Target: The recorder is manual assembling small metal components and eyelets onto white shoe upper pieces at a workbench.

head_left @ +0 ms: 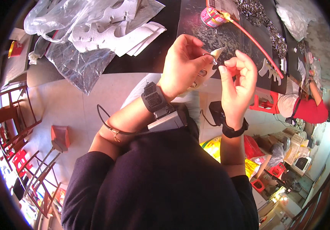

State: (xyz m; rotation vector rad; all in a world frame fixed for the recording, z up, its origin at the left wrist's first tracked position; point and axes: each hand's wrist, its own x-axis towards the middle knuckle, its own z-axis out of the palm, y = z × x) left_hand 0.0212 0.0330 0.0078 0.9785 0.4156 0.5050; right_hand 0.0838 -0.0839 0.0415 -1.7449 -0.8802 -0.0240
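Observation:
My left hand (185, 63) is closed in a pinch on a pale notched strip (210, 71) that hangs below its fingers. Oval silver pieces show on this strip, and a small shiny metal bit sits at the thumb tip. Just to the right, my right hand (238, 76) is raised with its fingers loosely bent and apart. Its thumb and forefinger tips are near each other, with nothing I can make out between them. Both hands are above the near edge of a dark table (149, 66).
White cut-out strips (115, 36) lie on clear plastic bags (77, 67) at left. Farther right are a pink round tub (212, 17), a red rod (255, 42), metal chains (276, 36) and a notched white piece (269, 72). A person in red (311, 110) sits at right.

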